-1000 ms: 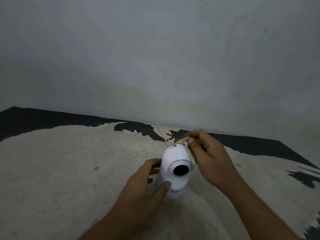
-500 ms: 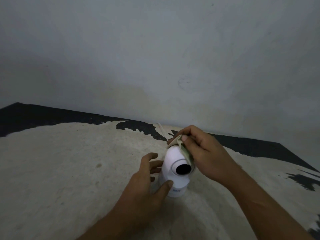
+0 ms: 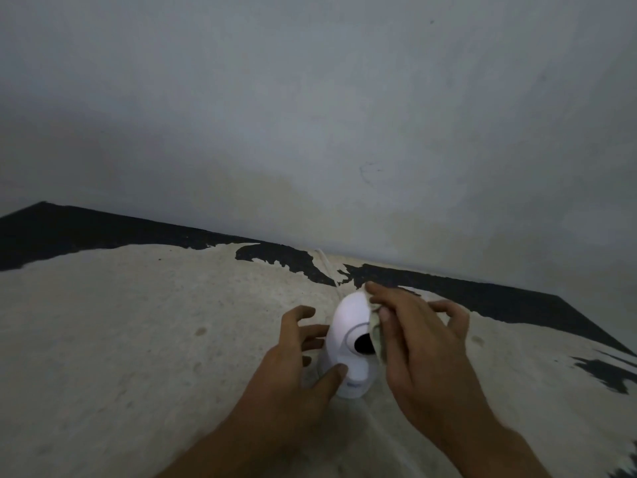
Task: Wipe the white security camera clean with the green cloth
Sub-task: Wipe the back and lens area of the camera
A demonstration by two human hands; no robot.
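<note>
Head view, looking forward and down: I see the white security camera (image 3: 348,343) standing upright near the middle of the frame, its long axis vertical with the rounded top leaning slightly away toward the wall. Its dark round lens (image 3: 364,343) faces toward me and a little to my right. A thin pale cord (image 3: 325,267) runs from behind it toward the wall.

My left hand (image 3: 293,367) steadies the base: the thumb presses the lower front and the fingers (image 3: 303,331) curl loosely around the left side, half open. My right hand (image 3: 413,343) pinches the green cloth (image 3: 376,334) between thumb and forefinger and holds it against the camera's right side, just beside the lens; the other fingers spread open behind.

The camera stands on a table (image 3: 138,339) with a worn, pale, mottled top, where dark patches show along the far edge and at the right. Behind it rises a plain grey-white wall (image 3: 310,115), dimly lit, with a faint scratch mark.
</note>
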